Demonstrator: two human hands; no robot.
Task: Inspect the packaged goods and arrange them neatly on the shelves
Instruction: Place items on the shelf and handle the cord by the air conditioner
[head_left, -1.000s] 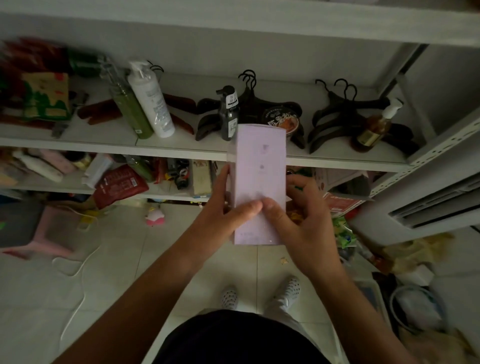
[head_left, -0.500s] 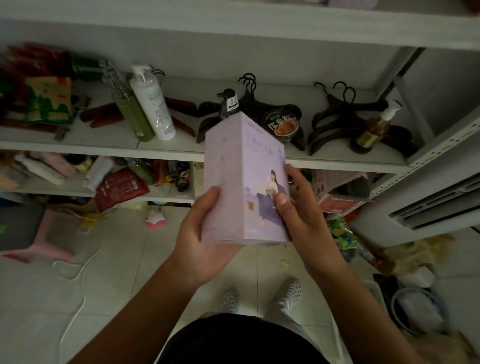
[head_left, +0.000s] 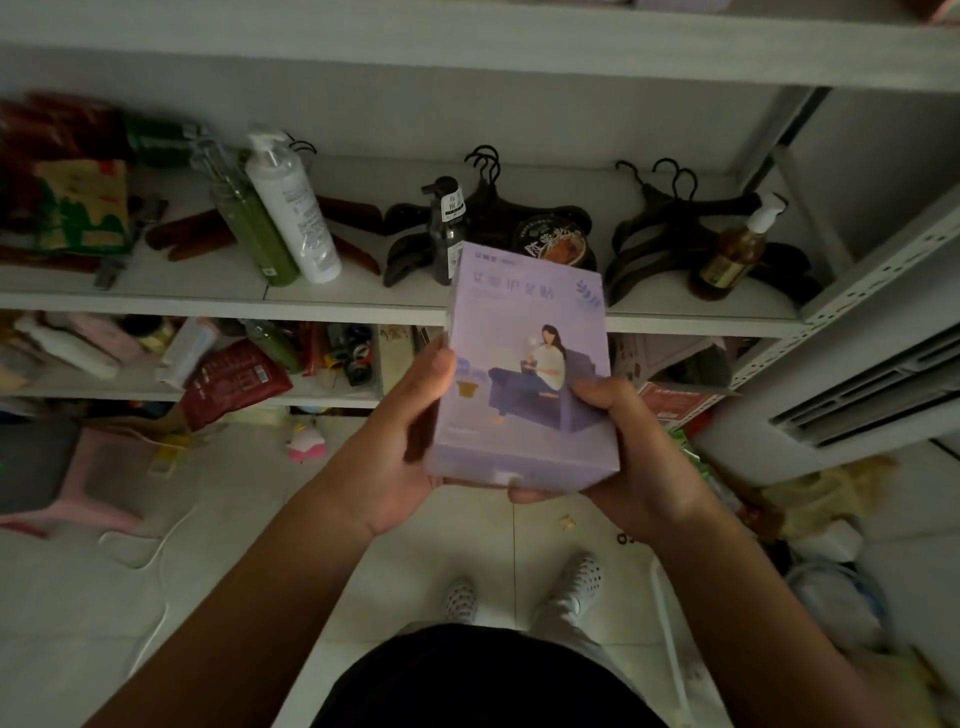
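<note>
Both hands wrapped around the purple box (head_left: 524, 374) — left hand (head_left: 400, 447) on one side edge, right hand (head_left: 631, 457) on the other — front face toward the camera, in front of the shelf (head_left: 363, 306).

Matt, probably cardboard lilac box (head_left: 524, 374); glossy plastic white bottle (head_left: 293, 213).
</note>
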